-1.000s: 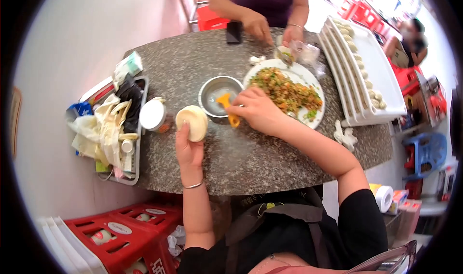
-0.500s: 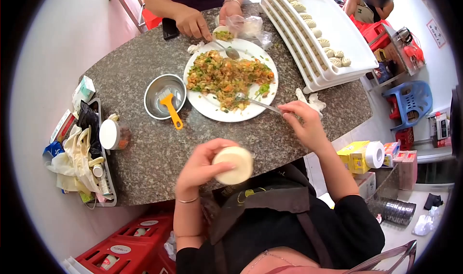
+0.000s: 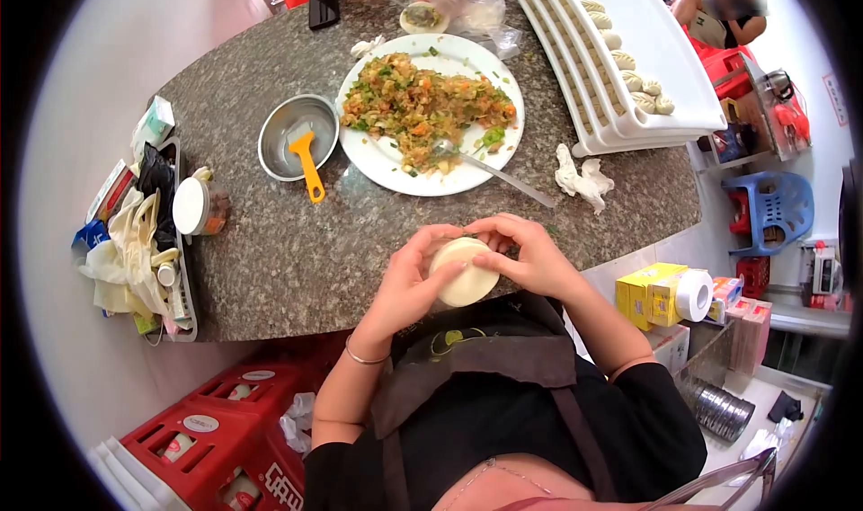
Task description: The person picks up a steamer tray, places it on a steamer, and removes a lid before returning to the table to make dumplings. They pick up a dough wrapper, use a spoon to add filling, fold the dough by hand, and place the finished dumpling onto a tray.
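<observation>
- Steel bowl (image 3: 280,123) sits at our left on the stone table (image 3: 270,268), with an orange scraper (image 3: 308,168) leaning over its rim.
- Our left hand (image 3: 404,291) grips a pale stack of dough wrappers (image 3: 465,275) from the side, over the table's near edge.
- Our right hand (image 3: 532,261) pinches the stack's top with its fingertips.
- Beyond, a white plate (image 3: 379,156) holds chopped filling (image 3: 422,106), with a spoon (image 3: 499,177) resting in it.
- Farthest right, a white tray (image 3: 679,48) carries rows of dumplings (image 3: 629,71).
</observation>
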Tool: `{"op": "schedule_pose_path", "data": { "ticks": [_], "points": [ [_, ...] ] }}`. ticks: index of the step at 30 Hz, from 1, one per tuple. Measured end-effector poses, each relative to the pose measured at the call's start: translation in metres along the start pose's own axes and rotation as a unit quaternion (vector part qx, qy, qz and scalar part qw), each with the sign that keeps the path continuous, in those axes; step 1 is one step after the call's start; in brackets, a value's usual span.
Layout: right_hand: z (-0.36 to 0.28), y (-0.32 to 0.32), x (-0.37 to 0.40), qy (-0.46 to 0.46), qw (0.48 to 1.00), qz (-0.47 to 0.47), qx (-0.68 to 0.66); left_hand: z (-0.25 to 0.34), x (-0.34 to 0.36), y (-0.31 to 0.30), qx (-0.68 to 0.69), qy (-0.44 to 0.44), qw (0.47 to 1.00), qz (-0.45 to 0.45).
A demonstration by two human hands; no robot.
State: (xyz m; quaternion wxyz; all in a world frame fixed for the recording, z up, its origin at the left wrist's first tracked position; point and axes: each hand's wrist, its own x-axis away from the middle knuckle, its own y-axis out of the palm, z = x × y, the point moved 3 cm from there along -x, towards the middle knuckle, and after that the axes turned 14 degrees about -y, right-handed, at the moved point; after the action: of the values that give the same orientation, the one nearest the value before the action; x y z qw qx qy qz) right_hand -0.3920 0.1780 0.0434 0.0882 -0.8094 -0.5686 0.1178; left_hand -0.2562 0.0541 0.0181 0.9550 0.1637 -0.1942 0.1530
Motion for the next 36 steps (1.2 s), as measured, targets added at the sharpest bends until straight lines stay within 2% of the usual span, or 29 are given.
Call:
{"op": "schedule_pose_path", "data": {
  "ticks": [2, 4, 5, 6, 8, 10, 13, 16, 18, 20, 21, 22, 23, 24, 26, 27, 28, 30, 32, 34, 36],
  "points": [
    [-0.001, -0.002, -0.001, 0.001, 0.998, -0.015, 0.061, 0.000, 0.002, 0.000, 0.004, 0.000, 1.000, 0.007],
    [0.003, -0.002, -0.003, 0.020, 0.997, -0.009, 0.071, 0.009, 0.007, 0.002, -0.233, 0.080, 0.962, 0.117],
    [0.006, -0.003, -0.002, 0.041, 0.996, -0.001, 0.084, 0.017, 0.011, 0.005, -0.309, 0.150, 0.921, 0.182],
    [0.010, -0.001, 0.001, 0.044, 0.996, -0.001, 0.084, 0.015, 0.011, 0.006, -0.307, 0.148, 0.923, 0.180],
    [0.012, 0.001, 0.002, -0.137, 0.964, 0.085, 0.213, 0.013, 0.010, 0.004, -0.380, 0.179, 0.884, 0.206],
    [0.013, 0.003, 0.006, -0.132, 0.964, 0.099, 0.207, 0.012, 0.011, 0.005, -0.378, 0.180, 0.882, 0.215],
    [0.008, 0.004, 0.008, -0.152, 0.944, 0.081, 0.281, 0.009, 0.013, 0.007, -0.372, 0.178, 0.881, 0.230],
    [0.000, 0.007, 0.008, -0.200, 0.936, 0.069, 0.281, 0.015, 0.018, 0.011, -0.381, 0.178, 0.875, 0.240],
    [-0.013, 0.011, 0.006, -0.266, 0.946, -0.011, 0.185, 0.018, 0.017, 0.008, -0.394, 0.182, 0.866, 0.247],
    [-0.017, 0.000, -0.001, -0.274, 0.946, -0.022, 0.174, 0.020, 0.017, 0.006, -0.429, 0.302, 0.833, 0.174],
    [-0.015, -0.014, -0.010, -0.236, 0.943, 0.063, 0.225, 0.021, 0.021, 0.005, -0.429, 0.303, 0.833, 0.177],
    [-0.014, -0.026, -0.017, -0.196, 0.930, 0.147, 0.273, 0.019, 0.022, 0.001, -0.268, 0.211, 0.927, 0.155],
    [-0.010, -0.032, -0.025, -0.164, 0.916, 0.168, 0.325, 0.015, 0.022, -0.002, -0.095, 0.111, 0.981, 0.125],
    [-0.003, -0.036, -0.026, -0.168, 0.915, 0.167, 0.327, 0.019, 0.022, -0.003, -0.094, 0.115, 0.981, 0.127],
    [0.018, -0.039, -0.030, -0.091, 0.945, 0.048, 0.312, 0.023, 0.020, -0.010, 0.108, 0.082, 0.980, 0.148],
    [0.013, -0.039, -0.031, -0.127, 0.936, 0.060, 0.324, 0.010, 0.016, -0.020, 0.158, 0.052, 0.977, 0.131],
    [0.007, -0.040, -0.033, -0.133, 0.935, 0.057, 0.324, 0.006, 0.015, -0.024, 0.159, 0.057, 0.976, 0.135],
    [-0.005, -0.045, -0.032, -0.092, 0.955, 0.092, 0.268, -0.005, 0.013, -0.030, 0.326, 0.001, 0.936, 0.131],
    [-0.004, -0.036, -0.035, -0.101, 0.958, 0.107, 0.245, -0.010, 0.012, -0.030, 0.350, -0.017, 0.929, 0.120],
    [0.007, -0.023, -0.038, -0.146, 0.944, 0.042, 0.293, -0.010, 0.008, -0.027, 0.416, -0.019, 0.905, 0.090],
    [0.006, -0.020, -0.035, -0.139, 0.951, 0.031, 0.274, -0.006, 0.006, -0.027, 0.421, -0.015, 0.905, 0.058]
  ]
}}
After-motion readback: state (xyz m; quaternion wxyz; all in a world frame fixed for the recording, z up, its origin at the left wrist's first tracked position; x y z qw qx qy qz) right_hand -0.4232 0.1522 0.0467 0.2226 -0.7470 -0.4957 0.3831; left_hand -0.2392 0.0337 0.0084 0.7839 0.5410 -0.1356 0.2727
